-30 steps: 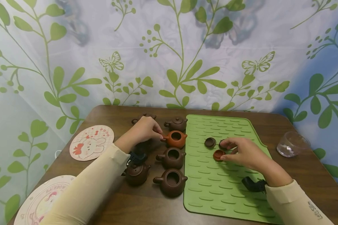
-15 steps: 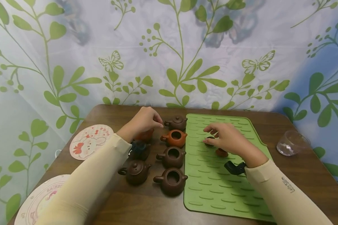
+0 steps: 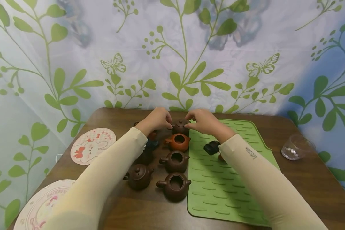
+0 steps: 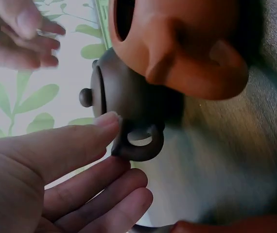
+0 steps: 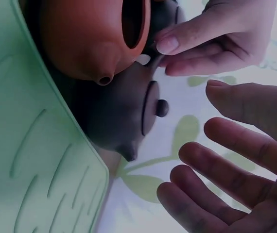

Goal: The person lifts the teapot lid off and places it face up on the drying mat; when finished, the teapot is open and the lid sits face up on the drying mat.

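**Lidded teapot [image 3: 180, 127] pinched at the green mat's [image 3: 210, 191] far left corner**

The teapot sits on the desk [image 3: 143, 212], just left of the mat, my left hand [image 3: 158, 119] clamped on its handle. My right hand [image 3: 204, 121] hangs beside its spout, fingers apart. From above, my fingers partly cover handle and spout. Nearer along the mat's left edge stands the orange teapot [image 3: 181, 148], its mouth open. Over the mat, my right wrist and its black device [image 3: 211, 148] mostly hide a reddish piece [image 3: 220, 157]. Farther left of the mat, my left arm covers parts of other teapots [image 3: 139, 179]. My right sleeve's [image 3: 256, 172] print seems to begin "Lets"; the rabbit coaster's [image 3: 92, 147] lettering, well left of the mat, is unreadable.
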The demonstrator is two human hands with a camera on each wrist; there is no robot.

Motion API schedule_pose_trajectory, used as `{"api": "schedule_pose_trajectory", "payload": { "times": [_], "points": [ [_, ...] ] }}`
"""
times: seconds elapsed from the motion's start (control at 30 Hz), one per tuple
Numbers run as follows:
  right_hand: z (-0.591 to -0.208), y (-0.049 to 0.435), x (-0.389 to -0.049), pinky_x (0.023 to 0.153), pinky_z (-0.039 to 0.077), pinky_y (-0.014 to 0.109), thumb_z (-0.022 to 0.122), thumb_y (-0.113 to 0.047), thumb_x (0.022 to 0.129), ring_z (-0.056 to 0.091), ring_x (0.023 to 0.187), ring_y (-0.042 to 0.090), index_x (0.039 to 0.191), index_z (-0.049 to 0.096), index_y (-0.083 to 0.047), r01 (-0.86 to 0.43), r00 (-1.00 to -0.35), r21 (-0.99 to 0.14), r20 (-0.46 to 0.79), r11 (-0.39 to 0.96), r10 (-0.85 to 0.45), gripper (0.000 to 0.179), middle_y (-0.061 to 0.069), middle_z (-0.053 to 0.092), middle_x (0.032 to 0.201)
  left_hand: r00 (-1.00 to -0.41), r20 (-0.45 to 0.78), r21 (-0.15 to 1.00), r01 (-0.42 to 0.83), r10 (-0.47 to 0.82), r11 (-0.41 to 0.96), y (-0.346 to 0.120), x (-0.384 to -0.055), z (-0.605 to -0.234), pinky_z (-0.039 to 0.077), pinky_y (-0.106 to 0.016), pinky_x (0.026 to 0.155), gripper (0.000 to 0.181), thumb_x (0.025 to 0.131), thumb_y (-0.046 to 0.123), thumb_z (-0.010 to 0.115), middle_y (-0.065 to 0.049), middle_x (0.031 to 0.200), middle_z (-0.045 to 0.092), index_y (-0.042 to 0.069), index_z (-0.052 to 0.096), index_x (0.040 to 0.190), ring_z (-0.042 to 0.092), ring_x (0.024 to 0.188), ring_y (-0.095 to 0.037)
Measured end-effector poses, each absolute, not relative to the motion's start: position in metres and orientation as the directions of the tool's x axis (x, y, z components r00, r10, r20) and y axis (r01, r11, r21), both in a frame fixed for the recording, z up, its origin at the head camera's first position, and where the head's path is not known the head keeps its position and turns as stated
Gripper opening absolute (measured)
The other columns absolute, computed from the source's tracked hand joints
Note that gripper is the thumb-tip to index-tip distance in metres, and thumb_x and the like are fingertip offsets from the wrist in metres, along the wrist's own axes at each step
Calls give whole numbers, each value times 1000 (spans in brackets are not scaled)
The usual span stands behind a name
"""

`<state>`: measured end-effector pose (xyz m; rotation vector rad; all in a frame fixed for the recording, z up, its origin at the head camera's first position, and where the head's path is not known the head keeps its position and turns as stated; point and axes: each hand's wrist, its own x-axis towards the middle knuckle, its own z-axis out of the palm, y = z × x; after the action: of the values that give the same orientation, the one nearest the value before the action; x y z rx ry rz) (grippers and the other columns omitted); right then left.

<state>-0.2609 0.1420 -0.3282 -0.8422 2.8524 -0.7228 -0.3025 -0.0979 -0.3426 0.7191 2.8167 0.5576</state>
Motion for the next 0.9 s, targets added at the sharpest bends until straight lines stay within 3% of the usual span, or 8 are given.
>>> {"api": "schedule_pose_trajectory", "payload": {
  "times": [0.4,0.6,0.9],
  "points": [
    [-344,119,-295,100,51,48,76,-25,101,62,124,34,135,68,-2,-409,-869,-489,-48,770,-492,42,16,68,132,-886,-91,464,367,456,806,-102,-309,-351,57,-37,85,17,93,19,85,-2,103,78,9,85,107,69,103,-25],
    [-347,114,-298,96,53,47,75,-19,102,66,116,32,128,73,-2,-408,-873,-492,-36,769,-486,32,14,72,124,-888,-110,511,335,447,791,-104,-310,-353,58,-32,72,13,94,17,84,0,87,77,9,86,103,73,81,-22],
    [-351,110,-301,90,56,43,74,-16,102,69,106,27,118,79,-5,-398,-888,-473,-18,786,-460,20,8,76,115,-886,-101,510,345,453,788,-105,-309,-355,59,-32,71,12,94,15,83,-2,85,77,6,85,103,74,79,-24]
  ]
}}
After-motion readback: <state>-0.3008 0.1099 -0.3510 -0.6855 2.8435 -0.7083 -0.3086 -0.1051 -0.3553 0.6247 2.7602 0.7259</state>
